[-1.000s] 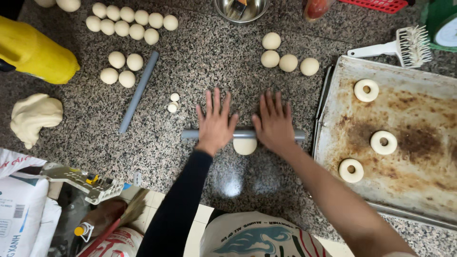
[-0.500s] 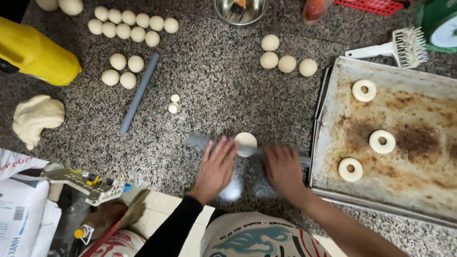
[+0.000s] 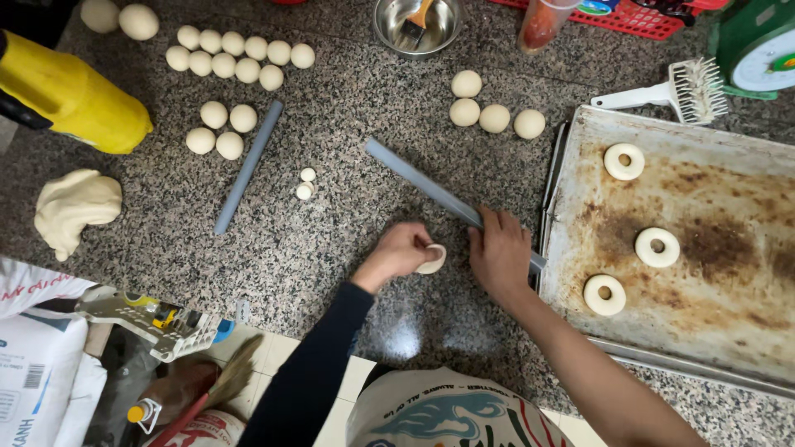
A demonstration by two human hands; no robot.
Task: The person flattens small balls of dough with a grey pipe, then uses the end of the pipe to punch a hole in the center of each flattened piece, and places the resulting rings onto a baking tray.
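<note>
My left hand [image 3: 401, 251] pinches a small flattened disc of dough [image 3: 432, 260] at the counter's near edge. My right hand [image 3: 500, 252] rests on a grey rolling rod [image 3: 431, 191], which lies slanted from upper left down toward the tray. To the right is a stained baking tray [image 3: 729, 306] with three ring-shaped dough pieces [image 3: 657, 247]. Several dough balls [image 3: 494, 117] lie just beyond the rod.
A second grey rod [image 3: 248, 166], rows of dough balls [image 3: 240, 60], a dough lump [image 3: 74, 207] and a yellow bottle [image 3: 70, 96] are on the left. A metal bowl [image 3: 416, 22], a white spiked roller [image 3: 683, 89] and a green scale [image 3: 762, 50] stand at the back.
Both hands were flat on the rod, rolling the dough toward me. Now the rod is swung aside at a slant under my right hand, and my left hand has picked up the flattened dough.
</note>
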